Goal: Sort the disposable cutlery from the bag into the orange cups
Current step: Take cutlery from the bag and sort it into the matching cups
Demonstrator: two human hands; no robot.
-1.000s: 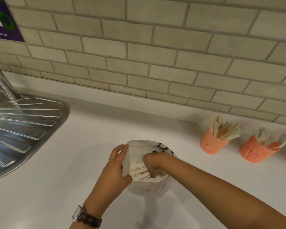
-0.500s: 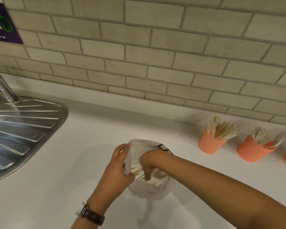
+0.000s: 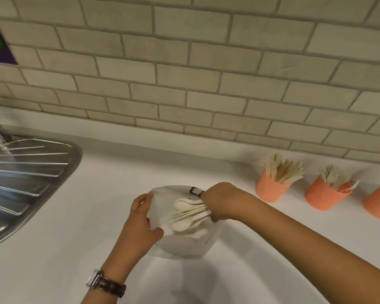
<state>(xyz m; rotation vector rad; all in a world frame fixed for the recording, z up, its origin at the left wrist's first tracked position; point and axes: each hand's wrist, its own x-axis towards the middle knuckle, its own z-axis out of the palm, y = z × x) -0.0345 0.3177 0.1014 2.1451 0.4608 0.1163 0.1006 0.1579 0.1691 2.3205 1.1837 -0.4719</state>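
Two hands at the white bag (image 3: 180,244) at lower centre: left hand (image 3: 140,224) pinches its rim open, right hand (image 3: 219,200) fist-clamps a spoon bundle (image 3: 189,210) half-out; next, likely carry to the orange cups (image 3: 272,189) at right, matching type.

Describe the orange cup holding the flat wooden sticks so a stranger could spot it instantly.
Find the tiled wall and follow the white counter along its foot to the right, where three orange mesh cups stand in a row. Take the leftmost cup, nearest the bag; only it holds a fan of flat, pale wooden sticks.
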